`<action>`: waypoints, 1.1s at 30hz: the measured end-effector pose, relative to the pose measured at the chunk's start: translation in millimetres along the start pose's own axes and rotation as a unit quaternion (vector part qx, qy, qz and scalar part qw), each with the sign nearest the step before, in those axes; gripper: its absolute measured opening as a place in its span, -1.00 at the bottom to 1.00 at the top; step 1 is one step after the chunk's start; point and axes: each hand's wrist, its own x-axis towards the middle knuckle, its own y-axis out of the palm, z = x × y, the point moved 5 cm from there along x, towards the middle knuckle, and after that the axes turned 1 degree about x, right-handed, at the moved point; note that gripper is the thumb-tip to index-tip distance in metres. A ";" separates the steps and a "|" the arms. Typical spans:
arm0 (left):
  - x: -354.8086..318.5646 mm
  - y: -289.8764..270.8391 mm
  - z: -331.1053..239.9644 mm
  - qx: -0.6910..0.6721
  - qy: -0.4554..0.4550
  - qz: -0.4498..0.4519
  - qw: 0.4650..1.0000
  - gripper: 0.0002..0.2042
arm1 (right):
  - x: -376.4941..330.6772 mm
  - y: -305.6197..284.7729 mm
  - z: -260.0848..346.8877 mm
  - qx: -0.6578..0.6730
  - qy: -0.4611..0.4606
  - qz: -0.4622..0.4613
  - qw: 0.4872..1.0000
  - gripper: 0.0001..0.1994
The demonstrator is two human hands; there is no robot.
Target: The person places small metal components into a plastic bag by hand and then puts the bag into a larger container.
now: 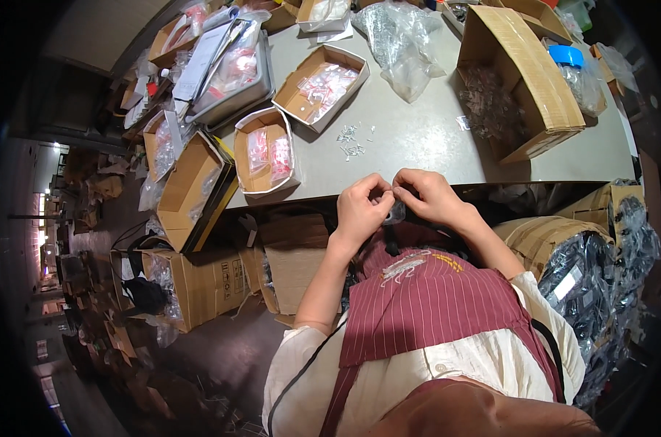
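Left hand (361,207) and right hand (430,195) pinch one small part (396,212), mostly hidden.

Small dark part (394,212) pinched between left hand (361,207) and right hand (430,195): mostly covered by fingertips, can't tell what it is. Tiny pale bits on the grey table (418,138) near the front edge (352,142): too small to identify. Contents of the clear plastic bags (403,44) unreadable through the film. Large cardboard box (523,80) on its side, inside dark, the clear pieces in it blur together. Boxes along the top edge cut off by frame. Floor clutter far left (90,291) dim, smeared by lens curve.
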 end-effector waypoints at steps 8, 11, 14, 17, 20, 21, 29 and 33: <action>-2.9 -2.0 7.1 -0.022 -0.004 0.045 0.999 -0.78 | -0.9 4.4 -0.7 0.049 -0.007 0.029 0.998 -0.81; -4.4 -2.9 11.1 -0.053 -0.007 0.062 0.997 -0.81 | -1.4 7.6 -5.4 0.100 0.033 0.054 0.993 -0.81; -6.4 -3.5 1.3 -0.027 -0.008 0.042 0.999 -0.85 | -4.0 12.4 -10.4 0.182 0.063 0.055 0.980 -0.84; -9.8 -1.4 -5.6 0.019 0.016 0.017 1.000 -0.86 | -4.9 15.8 -9.5 0.147 0.063 0.057 0.986 -0.88; -9.5 -1.7 -7.3 0.034 0.010 0.019 0.999 -0.85 | -4.1 10.7 -5.2 0.102 0.061 0.033 0.992 -0.87; -10.5 -1.5 -7.1 0.051 0.010 0.024 0.998 -0.85 | -4.1 7.6 -2.3 0.056 0.049 0.014 0.997 -0.86; -17.0 -4.9 -12.4 0.119 0.043 -0.038 0.991 -0.83 | -3.4 -0.3 3.4 0.000 0.006 -0.066 0.998 -0.84; -11.3 -9.1 -39.7 0.148 0.192 -0.096 0.965 -0.58 | -2.9 1.2 -18.0 0.175 0.092 -0.081 0.977 -0.87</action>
